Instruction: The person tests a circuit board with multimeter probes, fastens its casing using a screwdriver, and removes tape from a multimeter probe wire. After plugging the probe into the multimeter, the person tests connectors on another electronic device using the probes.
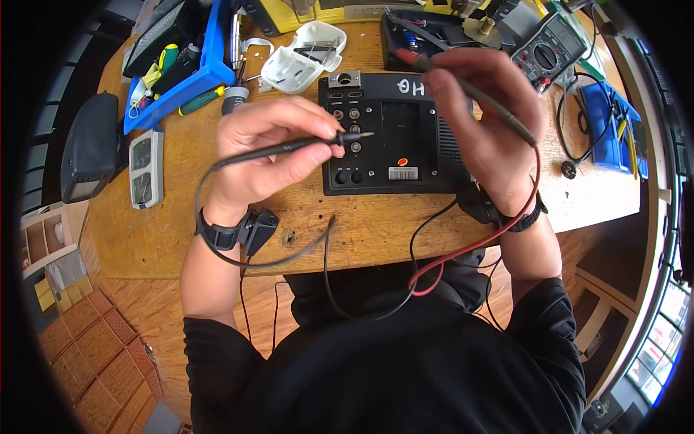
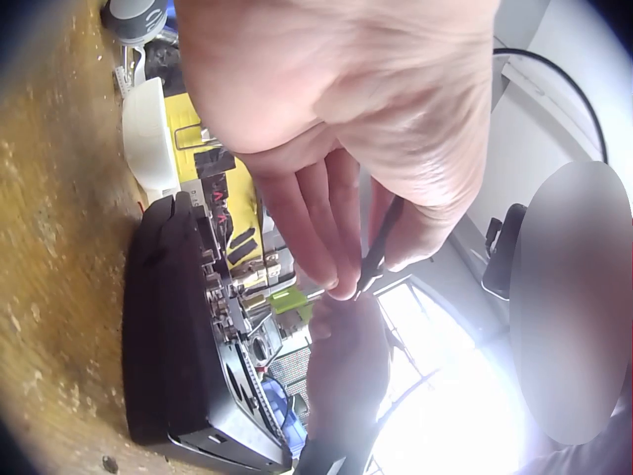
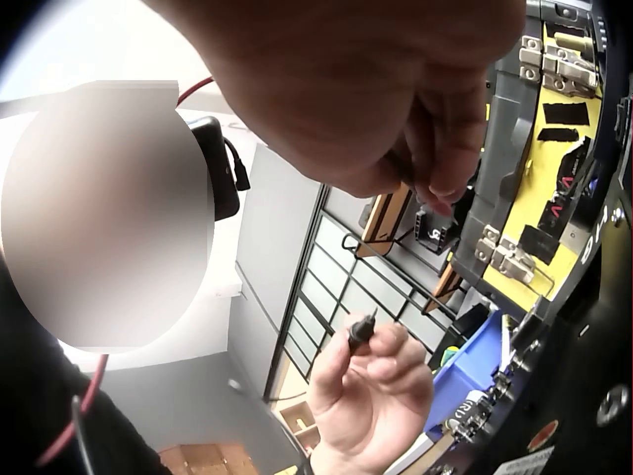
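In the head view my left hand point(image 1: 253, 152) pinches a black test probe point(image 1: 289, 145) between thumb and fingers, its metal tip pointing right above a black electronic box point(image 1: 390, 83). My right hand point(image 1: 499, 137) grips a second test probe point(image 1: 499, 108), which has a reddish front end and a red lead point(image 1: 477, 249). It is held over the box's right side, with its front end toward the upper left. The box has round connectors along its left side, a recessed panel and a barcode sticker point(image 1: 403, 173). The right wrist view shows the left hand point(image 3: 371, 396) with the black probe point(image 3: 362, 332).
A multimeter point(image 1: 546, 54) lies at the back right, near a blue bin point(image 1: 614, 134). Another blue bin point(image 1: 210, 65) with screwdrivers stands at the left. An opened white case point(image 1: 300, 61) is behind the box. The probe leads loop across the table's front edge.
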Demonstrator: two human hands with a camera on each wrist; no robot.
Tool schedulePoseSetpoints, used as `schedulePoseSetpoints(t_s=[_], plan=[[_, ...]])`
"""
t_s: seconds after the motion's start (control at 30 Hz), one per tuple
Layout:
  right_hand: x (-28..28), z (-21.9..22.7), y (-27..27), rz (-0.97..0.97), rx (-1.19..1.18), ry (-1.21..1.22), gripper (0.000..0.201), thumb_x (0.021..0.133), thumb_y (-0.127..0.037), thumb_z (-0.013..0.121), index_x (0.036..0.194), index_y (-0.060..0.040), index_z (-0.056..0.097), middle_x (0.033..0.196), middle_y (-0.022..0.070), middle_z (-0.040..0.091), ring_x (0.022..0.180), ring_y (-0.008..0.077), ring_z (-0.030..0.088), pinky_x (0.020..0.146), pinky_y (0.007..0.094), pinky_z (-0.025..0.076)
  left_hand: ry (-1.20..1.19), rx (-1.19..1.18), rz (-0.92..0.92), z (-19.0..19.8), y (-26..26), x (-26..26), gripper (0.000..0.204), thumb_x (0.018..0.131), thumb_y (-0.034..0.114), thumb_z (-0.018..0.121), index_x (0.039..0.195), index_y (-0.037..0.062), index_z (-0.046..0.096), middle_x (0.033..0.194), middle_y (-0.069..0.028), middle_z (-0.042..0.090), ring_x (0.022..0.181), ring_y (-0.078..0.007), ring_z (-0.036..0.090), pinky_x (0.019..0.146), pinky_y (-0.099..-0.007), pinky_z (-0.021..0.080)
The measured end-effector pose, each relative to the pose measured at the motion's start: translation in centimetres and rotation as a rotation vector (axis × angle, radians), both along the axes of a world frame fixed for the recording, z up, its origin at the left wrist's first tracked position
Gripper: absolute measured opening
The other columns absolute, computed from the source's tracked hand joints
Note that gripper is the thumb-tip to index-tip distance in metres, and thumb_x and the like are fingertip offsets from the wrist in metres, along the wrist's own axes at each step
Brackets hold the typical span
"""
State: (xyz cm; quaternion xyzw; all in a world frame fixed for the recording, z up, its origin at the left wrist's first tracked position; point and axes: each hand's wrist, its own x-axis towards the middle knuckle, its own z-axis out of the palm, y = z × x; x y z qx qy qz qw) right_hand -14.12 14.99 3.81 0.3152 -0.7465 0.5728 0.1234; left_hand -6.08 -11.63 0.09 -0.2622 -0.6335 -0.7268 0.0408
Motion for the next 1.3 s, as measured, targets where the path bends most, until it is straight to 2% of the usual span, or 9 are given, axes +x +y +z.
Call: schedulePoseSetpoints(t_s=[0.1,0.2,0.27,0.57,0.67,0.8,0.97,1.07,1.3], plan=[[-0.5,0.6,1.5,0.017,-0.158,-0.261,0.021,0.106,-0.005,0.072,0.123,0.0061,0.072,0.1,0.0143,0.08,0.09,0.0142,0.075,0.075,0.0238,0.057,-0.083,-0.047,-0.033,0.1,0.9,0.1,0.024,0.084,-0.013,0.084,0.105,-0.0046,0.079,0.106,-0.0166,0.079,0.097,-0.0225,0.078,0.087,-0.0338,0.063],[-0.8,1.9,2.7,0.093,-0.151,-0.284,0.021,0.105,-0.006,0.073,0.121,0.0078,0.073,0.098,0.0141,0.079,0.085,0.0144,0.073,0.073,0.0247,0.056,-0.026,-0.206,0.003,-0.4,1.4,0.0,0.026,0.076,-0.006,0.093,0.098,0.0022,0.083,0.098,-0.012,0.083,0.092,-0.0212,0.08,0.084,-0.0311,0.062],[-0.4,2.5,3.8,0.119,-0.094,-0.343,0.019,0.103,-0.01,0.078,0.116,0.0028,0.079,0.09,0.0045,0.08,0.077,0.0081,0.071,0.067,0.0214,0.055,0.013,-0.255,-0.004,-0.4,1.5,-0.1,0.026,0.075,-0.005,0.094,0.098,0.0029,0.084,0.096,-0.0116,0.082,0.088,-0.0215,0.081,0.08,-0.0304,0.062],[-0.2,-2.3,6.8,-0.023,-0.046,-0.546,0.017,0.101,-0.013,0.079,0.109,0.0022,0.078,0.088,0.0047,0.08,0.078,0.0085,0.072,0.069,0.0231,0.056,0.014,-0.364,-0.036,0.5,1.7,0.1,0.021,0.078,-0.006,0.09,0.096,0.0016,0.081,0.089,-0.0117,0.081,0.081,-0.0224,0.079,0.072,-0.0305,0.06],[0.1,-2.4,6.6,-0.04,0.083,-0.42,0.011,0.099,-0.008,0.077,0.102,0.003,0.076,0.088,0.0073,0.081,0.084,0.0115,0.077,0.078,0.0255,0.059,-0.008,-0.401,-0.028,0.6,1.3,0.0,0.018,0.079,-0.001,0.09,0.094,0.0016,0.08,0.087,-0.0106,0.08,0.077,-0.0216,0.078,0.068,-0.0298,0.058],[0.6,-2.5,6.2,-0.025,0.111,-0.39,0.011,0.098,-0.007,0.078,0.1,0.0025,0.076,0.087,0.0074,0.082,0.083,0.0112,0.077,0.076,0.0251,0.059,0.155,-0.563,0.079,0.4,1.0,-0.5,0.018,0.075,0.001,0.091,0.09,0.0024,0.081,0.083,-0.0093,0.079,0.072,-0.0214,0.076,0.066,-0.0305,0.058],[0.9,-2.2,6.2,-0.064,0.202,-0.367,0.014,0.101,-0.005,0.076,0.108,0.0068,0.075,0.094,0.0093,0.08,0.087,0.0122,0.075,0.078,0.0253,0.059,0.098,-0.596,0.125,0.4,0.6,-0.3,0.019,0.073,0.002,0.092,0.09,0.0021,0.082,0.082,-0.0101,0.079,0.072,-0.0231,0.077,0.065,-0.0318,0.059],[0.7,-2.6,6.1,-0.121,0.171,-0.33,0.009,0.096,-0.006,0.08,0.099,0.0014,0.076,0.084,0.0058,0.08,0.076,0.0073,0.073,0.071,0.024,0.057,0.101,-0.59,0.112,0.4,0.7,-0.4,0.02,0.073,0.003,0.092,0.09,0.0021,0.082,0.082,-0.0104,0.079,0.072,-0.0242,0.077,0.065,-0.0322,0.059],[0.7,-2.7,5.9,-0.086,0.153,-0.323,0.008,0.098,-0.005,0.077,0.101,0.0025,0.076,0.086,0.0051,0.08,0.078,0.0055,0.071,0.072,0.0231,0.057,0.154,-0.65,0.116,0.3,0.9,-0.4,0.02,0.073,0.002,0.092,0.09,0.0025,0.081,0.082,-0.0105,0.078,0.071,-0.0249,0.077,0.065,-0.0318,0.059]])
